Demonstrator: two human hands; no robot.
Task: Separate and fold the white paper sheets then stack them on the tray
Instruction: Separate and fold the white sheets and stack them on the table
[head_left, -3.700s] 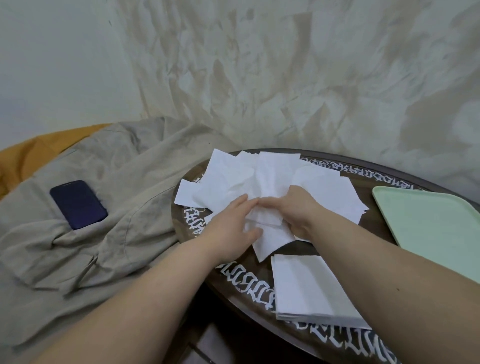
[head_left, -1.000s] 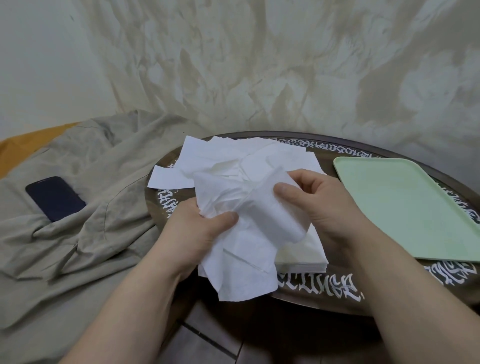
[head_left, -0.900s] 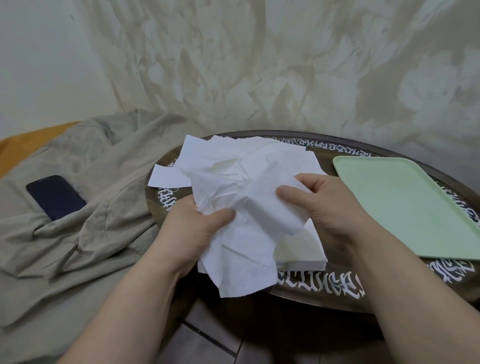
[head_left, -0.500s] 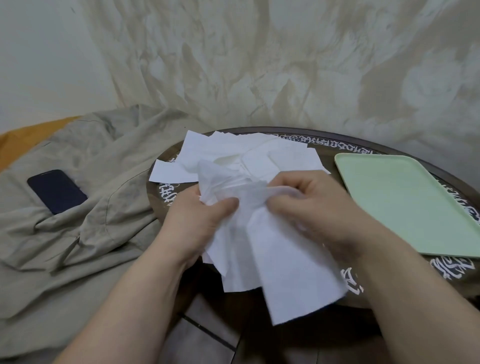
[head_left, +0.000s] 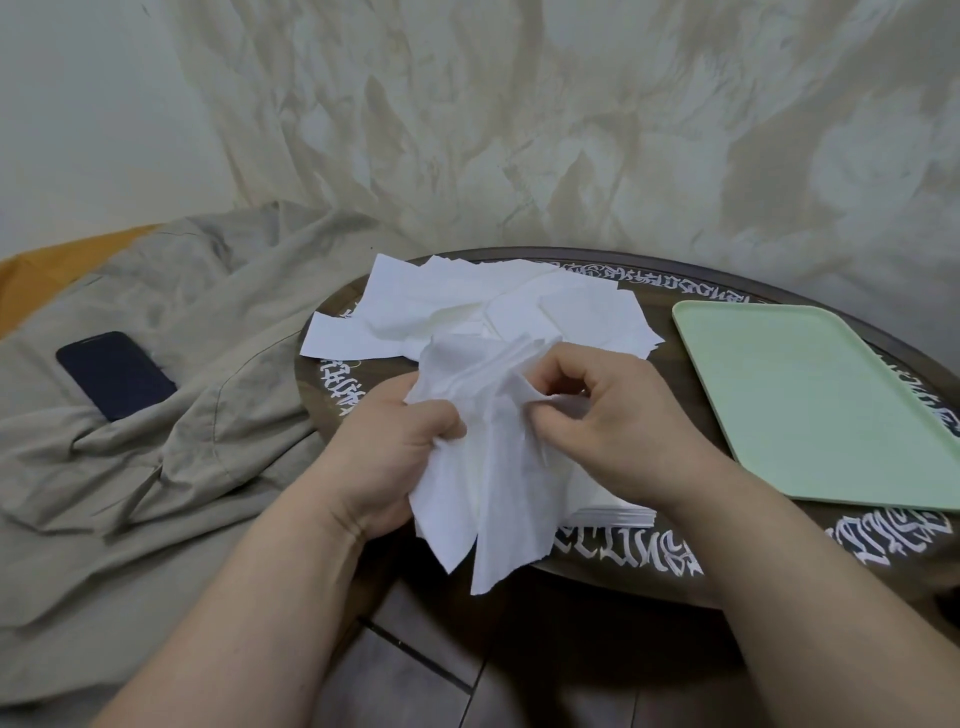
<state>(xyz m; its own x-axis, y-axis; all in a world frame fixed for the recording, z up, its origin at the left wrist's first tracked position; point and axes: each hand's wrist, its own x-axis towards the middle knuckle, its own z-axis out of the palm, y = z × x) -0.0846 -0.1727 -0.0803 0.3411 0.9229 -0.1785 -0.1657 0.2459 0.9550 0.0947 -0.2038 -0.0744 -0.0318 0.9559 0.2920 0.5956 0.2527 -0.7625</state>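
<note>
A crumpled bunch of thin white paper sheets (head_left: 498, 467) hangs over the near edge of the round table. My left hand (head_left: 395, 452) grips its left side. My right hand (head_left: 608, 421) pinches an upper edge of a sheet between thumb and fingertips. Several loose white sheets (head_left: 467, 306) lie scattered at the table's far side. A neat stack of folded sheets (head_left: 608, 506) sits on the table under my right wrist, mostly hidden. The pale green tray (head_left: 810, 405) lies on the table's right side with nothing on it.
The dark round table (head_left: 649, 551) has white lettering around its rim. A beige cloth (head_left: 182, 415) is heaped to the left, with a dark phone (head_left: 115, 375) lying on it. A mottled wall rises close behind. Dark floor tiles show below the table edge.
The sheets were lifted off the table and held over its near edge. In the last half second my right hand moved up from the hanging sheet to pinch its top edge.
</note>
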